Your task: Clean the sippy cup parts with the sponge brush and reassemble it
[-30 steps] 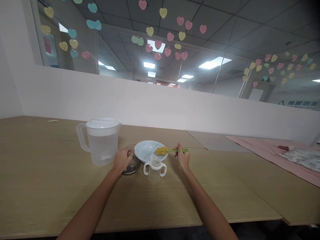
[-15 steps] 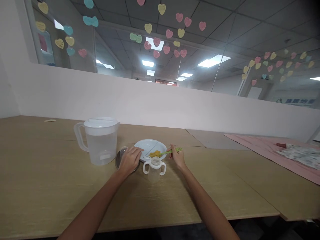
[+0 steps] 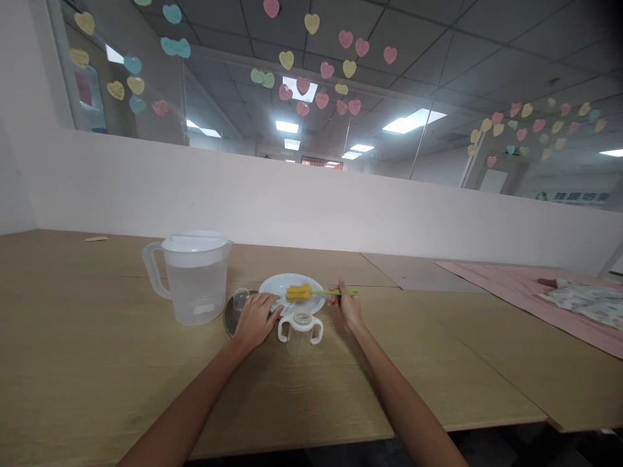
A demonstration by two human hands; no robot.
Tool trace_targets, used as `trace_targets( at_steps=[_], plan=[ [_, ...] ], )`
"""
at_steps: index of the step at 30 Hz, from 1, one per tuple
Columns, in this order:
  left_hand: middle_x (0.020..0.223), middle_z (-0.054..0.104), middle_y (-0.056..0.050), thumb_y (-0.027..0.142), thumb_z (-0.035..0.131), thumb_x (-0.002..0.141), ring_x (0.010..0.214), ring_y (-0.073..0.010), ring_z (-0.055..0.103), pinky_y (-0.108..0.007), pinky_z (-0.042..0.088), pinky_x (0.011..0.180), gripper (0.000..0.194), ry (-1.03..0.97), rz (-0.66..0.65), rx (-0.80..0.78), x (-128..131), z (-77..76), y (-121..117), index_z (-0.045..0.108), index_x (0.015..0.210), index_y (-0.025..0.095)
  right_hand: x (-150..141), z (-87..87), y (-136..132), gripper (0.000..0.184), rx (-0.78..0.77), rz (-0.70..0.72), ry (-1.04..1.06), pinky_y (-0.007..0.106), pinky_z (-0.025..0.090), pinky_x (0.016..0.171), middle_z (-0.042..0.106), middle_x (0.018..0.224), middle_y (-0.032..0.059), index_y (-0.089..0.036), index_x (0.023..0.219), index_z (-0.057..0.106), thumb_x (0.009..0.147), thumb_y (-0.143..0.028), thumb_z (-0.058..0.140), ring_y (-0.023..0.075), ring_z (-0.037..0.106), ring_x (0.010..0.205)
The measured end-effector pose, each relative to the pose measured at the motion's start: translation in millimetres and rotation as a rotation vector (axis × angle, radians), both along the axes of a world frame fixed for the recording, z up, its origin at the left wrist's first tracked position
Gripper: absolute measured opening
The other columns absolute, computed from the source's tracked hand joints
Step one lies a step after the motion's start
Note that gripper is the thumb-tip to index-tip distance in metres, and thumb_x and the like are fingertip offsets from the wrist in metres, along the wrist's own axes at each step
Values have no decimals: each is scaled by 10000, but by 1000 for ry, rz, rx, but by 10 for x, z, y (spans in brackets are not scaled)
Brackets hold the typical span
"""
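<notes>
- L hand (image 3: 257, 318): open, palm down, thumb slightly apart from the other fingers; lies over the R part of the metal dish (image 3: 230, 319), fingertips at the L rim of the plate (image 3: 280, 280). Firm contact w/ either: cannot tell.
- R hand (image 3: 348, 308): narrow, fingers closed on the green handle of the brush (image 3: 299, 292), R of the plate.
- Brush: approx. horizontal, yellow head pointing L, above the plate's interior; whether head touches plate is unclear.
- Plate: white, round, shallow, w/ a thin line across it; rests on the table (image 3: 272, 402) btwn the hands.
- Bottle (image 3: 299, 334): clear, upright, open at top, w/ 2 white side handles; stands at the near edge of the plate, btwn the forearms.
- Metal dish: dark, round, L of plate, partly hidden by L hand; small clear cup (image 3: 241, 298) at its far side.
- Pitcher (image 3: 197, 279): translucent, white lid, handle to L, clear liquid inside; upright, L of the metal dish.
- Far R of table: pink cloth (image 3: 477, 275) w/ patterned cloth (image 3: 584, 301) on top; grey sheet (image 3: 413, 272) beside it, toward the wall (image 3: 292, 207).
- Bkgd.: white wall, w/ glass (image 3: 389, 84) above it bearing heart-shaped notes (image 3: 312, 24) in pink, yellow, blue & green; ceiling lights visible.
</notes>
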State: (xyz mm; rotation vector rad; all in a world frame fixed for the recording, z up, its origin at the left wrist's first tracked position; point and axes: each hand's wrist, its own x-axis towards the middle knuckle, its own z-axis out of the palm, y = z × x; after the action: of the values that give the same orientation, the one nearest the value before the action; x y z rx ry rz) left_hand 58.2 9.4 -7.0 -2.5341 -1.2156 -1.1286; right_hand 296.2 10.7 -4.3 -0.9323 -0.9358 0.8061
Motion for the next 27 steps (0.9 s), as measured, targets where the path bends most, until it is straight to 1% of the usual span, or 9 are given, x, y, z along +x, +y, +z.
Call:
trace_targets(
  at_steps=[3, 6, 9, 12, 15, 18, 22, 27],
  plan=[
    [1038, 628, -88, 373, 348, 875, 999, -232, 514, -390, 324, 902, 348, 13, 63, 25, -23, -21, 34, 598, 1035, 191, -3, -16, 37, 462, 45, 33, -20, 245, 419, 494, 541, 493, -24, -163, 760, 630, 638, -605, 574, 111, 505, 446],
    [1031, 631, -82, 371, 336, 878, 1001, -233, 514, -389, 320, 903, 349, 33, 78, 27, -32, -25, 45, 611, 1002, 196, -30, -84, 86, 498, 50, 80, -174, 258, 438, 518, 596, 611, 8, -151, 840, 644, 631, -598, 583, 115, 507, 479],
    [1027, 634, -78, 364, 342, 876, 1000, -236, 515, -392, 315, 906, 339, 44, 77, 44, -30, -21, 43, 621, 977, 199, -50, -148, 106, 494, 62, 55, -370, 221, 369, 435, 582, 600, 8, -137, 835, 657, 675, -589, 541, 90, 439, 428],
    [1024, 635, -73, 359, 344, 877, 1008, -236, 512, -393, 306, 914, 332, 55, 83, 64, -25, -21, 44, 629, 952, 207, -47, -151, 84, 453, 99, 5, -457, 194, 293, 389, 552, 564, -6, -131, 818, 663, 728, -546, 505, 66, 376, 399],
    [1019, 638, -69, 349, 344, 877, 1013, -235, 508, -398, 299, 919, 329, 66, 80, 49, -24, -20, 46, 641, 902, 210, -44, -118, 54, 443, 86, 17, -417, 186, 274, 372, 538, 546, -13, -122, 814, 660, 732, -529, 505, 56, 351, 385],
    [1034, 637, -68, 348, 345, 873, 1025, -237, 500, -407, 296, 920, 326, 49, 77, 0, -26, -12, 37, 638, 869, 205, -63, -95, 41, 462, 6, 116, -310, 187, 255, 330, 522, 511, -24, -117, 825, 650, 710, -544, 518, 56, 340, 351],
    [1010, 640, -52, 363, 359, 860, 1047, -237, 488, -411, 292, 920, 291, -6, 73, -74, -27, 6, 15, 602, 907, 210, -105, -76, 22, 451, -69, 232, -184, 180, 239, 297, 520, 476, -31, -112, 805, 641, 674, -536, 559, 50, 338, 316],
    [1078, 612, -49, 361, 405, 830, 1059, -233, 485, -406, 292, 938, 281, -69, 75, -115, -27, 5, 21, 561, 1010, 211, -134, -11, -49, 373, -136, 273, -10, 154, 258, 294, 540, 480, -25, -115, 810, 640, 673, -460, 606, 42, 374, 334]
  ],
)
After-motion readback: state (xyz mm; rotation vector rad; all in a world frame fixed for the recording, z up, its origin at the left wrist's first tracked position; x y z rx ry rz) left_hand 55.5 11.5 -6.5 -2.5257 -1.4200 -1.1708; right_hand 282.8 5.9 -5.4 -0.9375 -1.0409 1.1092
